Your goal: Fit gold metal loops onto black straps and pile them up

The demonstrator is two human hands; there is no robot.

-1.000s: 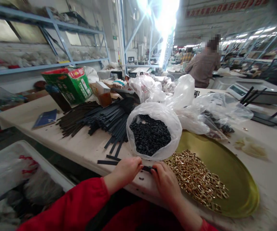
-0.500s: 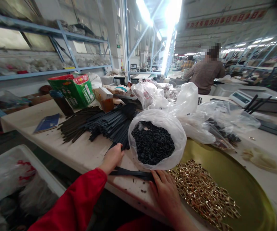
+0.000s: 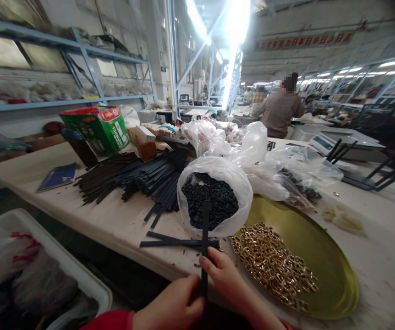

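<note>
A flat black strap [image 3: 205,224] stands nearly upright in front of me, held by both hands. My left hand [image 3: 175,302] is closed around its lower part near the table edge. Higher up, my right hand [image 3: 223,270] pinches the same strap between thumb and fingers. Behind its upper end is a white plastic bag [image 3: 244,185] with small black loops [image 3: 218,201] inside. More black straps [image 3: 173,243] lie crossed on the table, just beyond my hands. To the right, a gold-coloured tray [image 3: 335,270] carries a heap of small gold metal buckles [image 3: 273,266].
A fanned pile of dark straps [image 3: 156,172] lies left of the bag, near a blue notebook [image 3: 58,176] and a green box [image 3: 97,133]. Clear plastic bags [image 3: 304,165] and a scale [image 3: 323,143] stand farther right. A white bin [image 3: 94,279] is below left. A person [image 3: 282,107] works behind.
My right hand has left the straps on the table and now grips a single upright strap. My left hand has come back from the pile toward me, holding that strap's lower part.
</note>
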